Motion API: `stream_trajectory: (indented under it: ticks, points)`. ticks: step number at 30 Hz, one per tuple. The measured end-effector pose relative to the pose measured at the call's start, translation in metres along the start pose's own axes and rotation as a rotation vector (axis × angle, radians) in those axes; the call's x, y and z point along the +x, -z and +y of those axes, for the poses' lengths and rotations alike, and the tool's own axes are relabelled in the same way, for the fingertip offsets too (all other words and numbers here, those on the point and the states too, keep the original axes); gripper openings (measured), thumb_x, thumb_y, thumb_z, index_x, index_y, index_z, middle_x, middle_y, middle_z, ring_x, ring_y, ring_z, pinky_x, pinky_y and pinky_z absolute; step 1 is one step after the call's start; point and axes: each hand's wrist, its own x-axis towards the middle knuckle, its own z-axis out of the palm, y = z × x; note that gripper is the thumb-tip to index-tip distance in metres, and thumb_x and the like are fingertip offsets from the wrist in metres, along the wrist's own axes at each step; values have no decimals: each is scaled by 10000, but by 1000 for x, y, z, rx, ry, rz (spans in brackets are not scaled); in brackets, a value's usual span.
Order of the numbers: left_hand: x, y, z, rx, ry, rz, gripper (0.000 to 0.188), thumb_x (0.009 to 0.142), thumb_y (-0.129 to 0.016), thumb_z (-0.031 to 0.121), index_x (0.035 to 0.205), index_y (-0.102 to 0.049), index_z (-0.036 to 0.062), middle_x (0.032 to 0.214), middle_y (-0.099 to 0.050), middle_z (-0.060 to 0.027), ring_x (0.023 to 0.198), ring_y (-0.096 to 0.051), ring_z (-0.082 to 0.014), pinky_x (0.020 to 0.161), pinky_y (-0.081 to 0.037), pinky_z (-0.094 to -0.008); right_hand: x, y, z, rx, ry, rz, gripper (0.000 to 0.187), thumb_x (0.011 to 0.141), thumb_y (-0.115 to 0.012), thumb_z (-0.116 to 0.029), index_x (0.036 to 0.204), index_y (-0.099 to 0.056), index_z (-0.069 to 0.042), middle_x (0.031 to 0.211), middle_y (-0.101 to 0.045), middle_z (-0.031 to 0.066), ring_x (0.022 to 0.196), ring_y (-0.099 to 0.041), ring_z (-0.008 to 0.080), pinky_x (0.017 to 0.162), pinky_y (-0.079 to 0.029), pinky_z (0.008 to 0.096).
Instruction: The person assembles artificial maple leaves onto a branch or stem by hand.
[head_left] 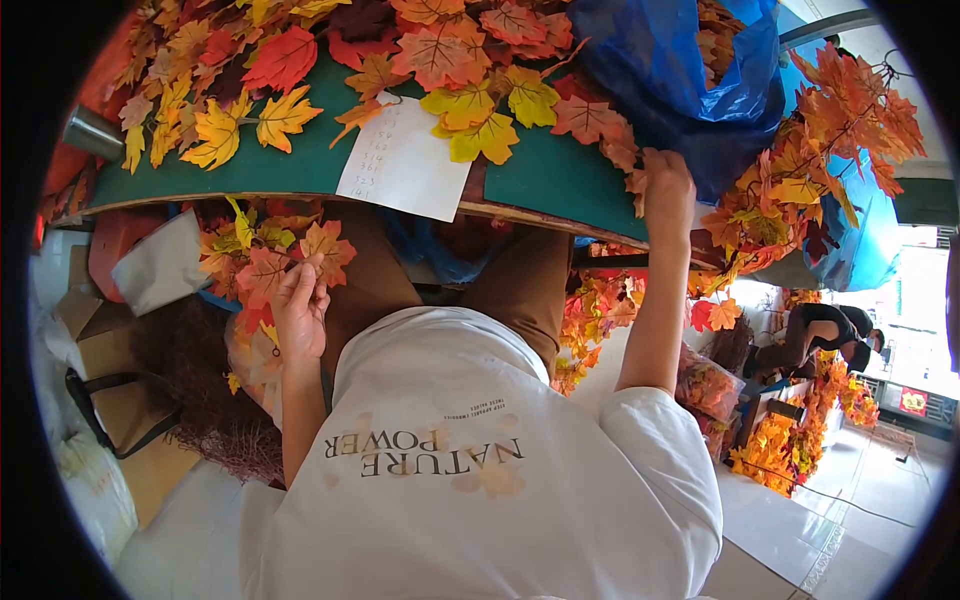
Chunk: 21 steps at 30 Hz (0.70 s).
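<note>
My left hand [302, 308] is closed below the near edge of the table, left of my lap. Its thumb and fingers pinch an artificial maple leaf spray [264, 272] with orange and some yellow leaves. On the right, my right hand [668, 188] rests at the edge of the green tabletop [555, 190]. Its fingers are bent down beside the end of an orange leaf garland [590, 122]; their tips are partly hidden, so its grip is unclear. Yellow-green leaves [492, 112] lie on the table between the hands.
A handwritten paper sheet [408, 165] overhangs the table edge. Heaped leaves cover the far side beside a blue plastic bag [690, 90]. More garlands [800, 190] hang at right. Dark red twigs [215, 385] and a cardboard box [160, 470] sit at lower left. Another person [815, 335] bends over farther right.
</note>
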Motion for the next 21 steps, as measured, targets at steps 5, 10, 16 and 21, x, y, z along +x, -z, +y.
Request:
stream_trajectory:
  ticks: [5, 10, 16, 21]
  points:
    - [-6, 4, 5, -29, -69, 31, 246, 917, -546, 194, 1027, -614, -15, 763, -542, 33, 578, -408, -12, 436, -289, -148, 0, 18, -1, -172, 110, 43, 281, 746, -552, -43, 1016, -623, -74, 971, -569, 81, 864, -599, 257, 711, -511, 329]
    - [-20, 13, 10, 141, -143, 22, 219, 897, -574, 173, 1022, -622, 0, 772, -569, 16, 564, -416, -18, 435, -283, -146, 6, 38, 1, -147, 181, 86, 271, 752, -540, -31, 1006, -624, -75, 972, -584, 90, 875, -594, 273, 744, -496, 355]
    - [-2, -5, 14, 104, -237, -95, 210, 850, -609, 84, 1036, -613, -13, 817, -622, -44, 687, -573, -90, 621, -476, -216, -14, 68, -27, 113, -81, 366, 159, 827, -601, -92, 959, -663, -27, 886, -670, 79, 797, -634, 203, 708, -497, 307]
    - [-19, -15, 20, 35, -353, -145, 175, 868, -537, -16, 1028, -590, -62, 991, -624, -127, 764, -615, -150, 672, -517, -263, -18, 46, -103, 1071, -507, 379, 202, 806, -676, -70, 986, -665, 20, 937, -669, 112, 823, -627, 131, 715, -522, 248]
